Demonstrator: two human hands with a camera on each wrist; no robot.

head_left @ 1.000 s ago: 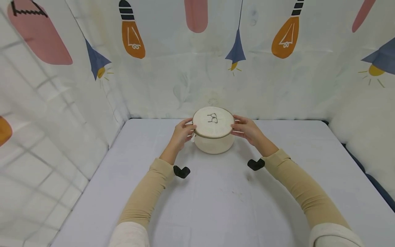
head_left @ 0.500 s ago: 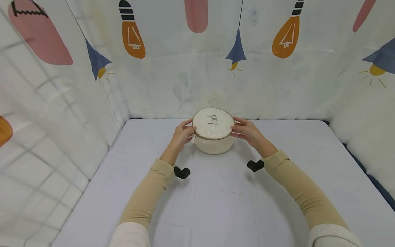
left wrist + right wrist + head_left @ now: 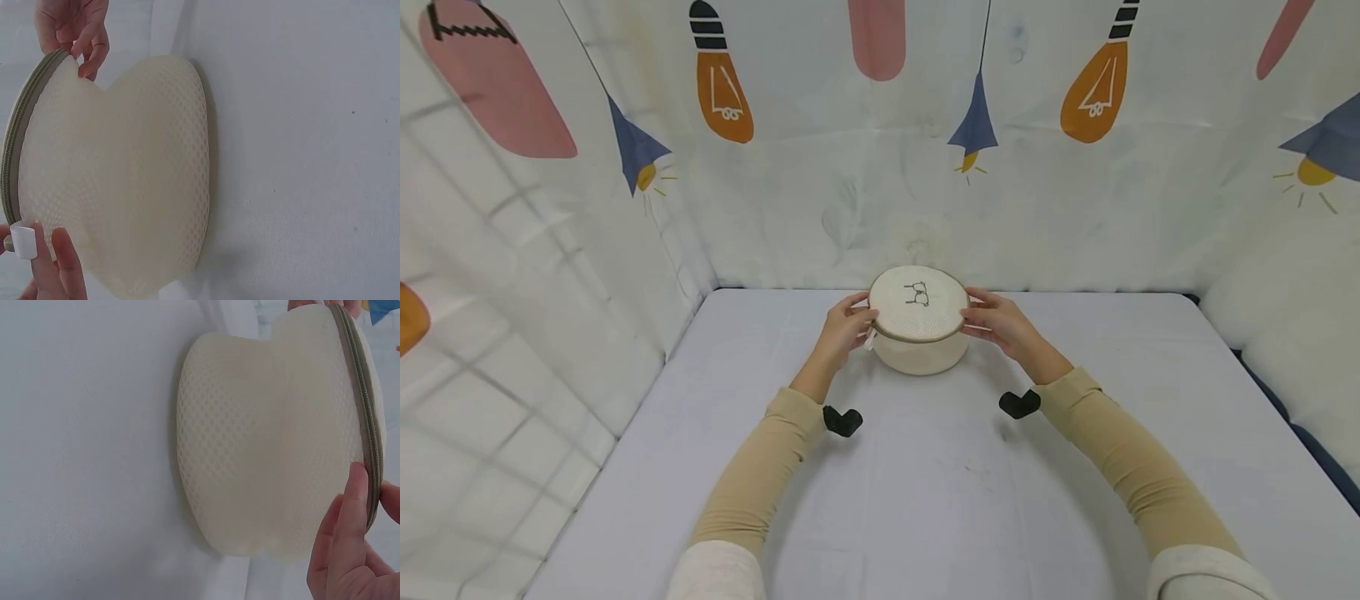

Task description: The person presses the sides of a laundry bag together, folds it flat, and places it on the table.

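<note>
Far left there's a white fabric hanging (image 3: 797, 200) with orange bulbs and blue lamps printed on it, and it runs right across behind the table too. Then comes the person's left hand (image 3: 844, 327), gripping the rim of the bag, with a little white fabric zip tab (image 3: 24, 242) dangling in front of its fingers. I can't tell if the tab is pinched or just trapped there.

In the middle, near the far edge of the white cloth-covered table (image 3: 925, 500), is the cream round mesh drum-shaped bag (image 3: 921, 357). Base on the cloth, top tipped a bit toward the person, dark line drawing facing up. Its sides have a soft fold in them, so my guess is the mesh is floppy and the olive-green zip band (image 3: 25, 115) is the firmer bit, which would be why both hands go for the rim.

On the right, the right hand (image 3: 1003, 325) does the mirror image: thumb over the top, fingers along the side, rim pinched between. Holding opposite sides probably keeps it level side to side.
</note>
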